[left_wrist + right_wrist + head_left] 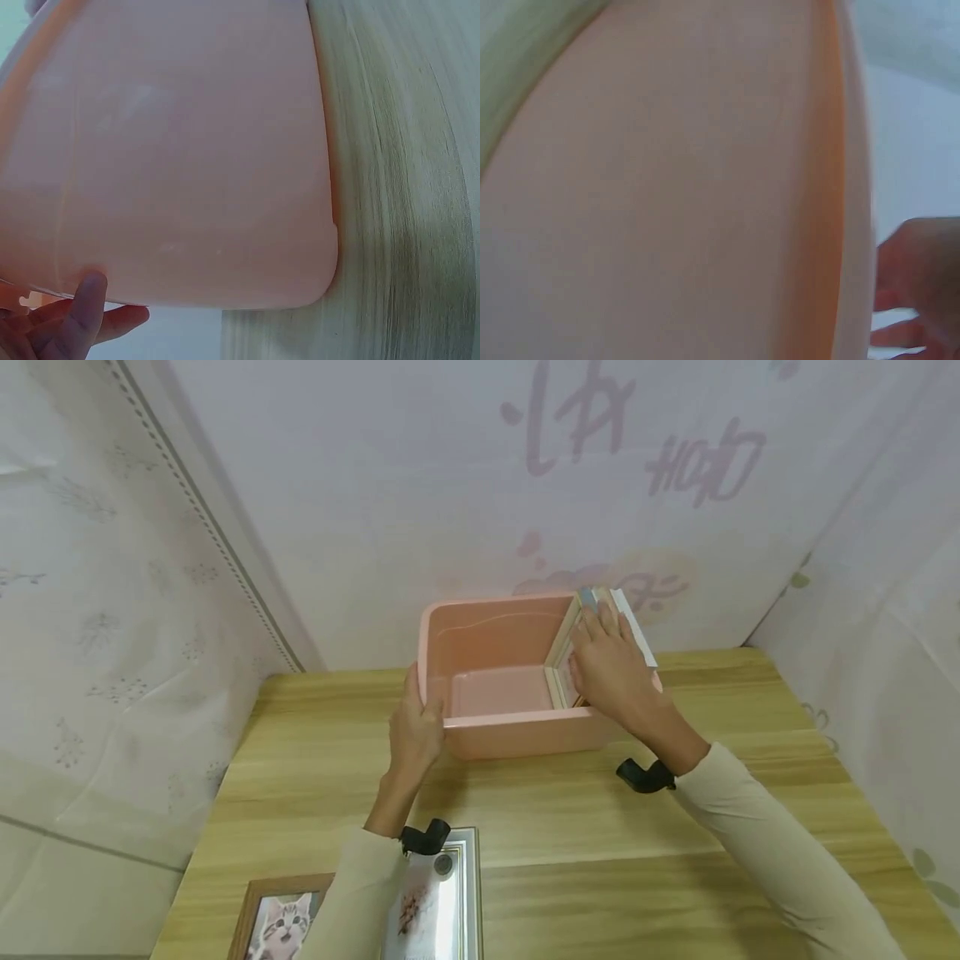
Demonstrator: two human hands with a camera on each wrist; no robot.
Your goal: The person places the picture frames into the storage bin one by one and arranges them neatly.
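Note:
A pink plastic bin (525, 735) sits at the back of the wooden table, by the wall. My left hand (416, 727) grips its left wall near the front corner; in the left wrist view the thumb (88, 304) lies against the bin's outside. Several picture frames (561, 647) stand on edge inside, packed at the right end. Over their upper edges my right hand (611, 664) has its fingers bent, with the thumb on the inner side, holding them. In the right wrist view the bin's front wall (667, 187) hides most of that hand.
Near the table's front lie a brown wooden frame (243, 918) with a kitten picture and a silver frame (468, 893), partly under my left forearm. A pale curtain-like wall (360, 527) stands right behind the bin, with similar sheets at both sides.

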